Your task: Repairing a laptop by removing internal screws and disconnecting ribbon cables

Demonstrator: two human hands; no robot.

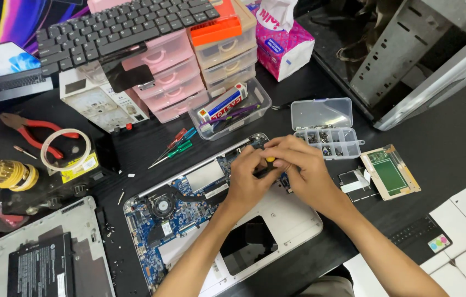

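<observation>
Both hands meet over the opened laptop (216,220), near centre: the right hand (299,165) pinches a yellow-handled screwdriver (270,159), the left hand (247,176) curls closed beside it. A slipped tip could likely scratch the blue circuit board (178,220).

Tissue pack: I see a soft pink plastic tissue package (283,44) at the top centre, white tissue poking out; blue label patch on its side
Boxed item: a long red, white and blue cardboard box (222,103) lies tilted in the clear plastic tray (260,99)
Yellow label: a yellow sticker (79,166) on the black block at left
Battery label: white label (61,283) on the flat black battery, lower left
Screen: a picture of a laptop (7,66) with a pale screen, on the colourful mat at far left
</observation>
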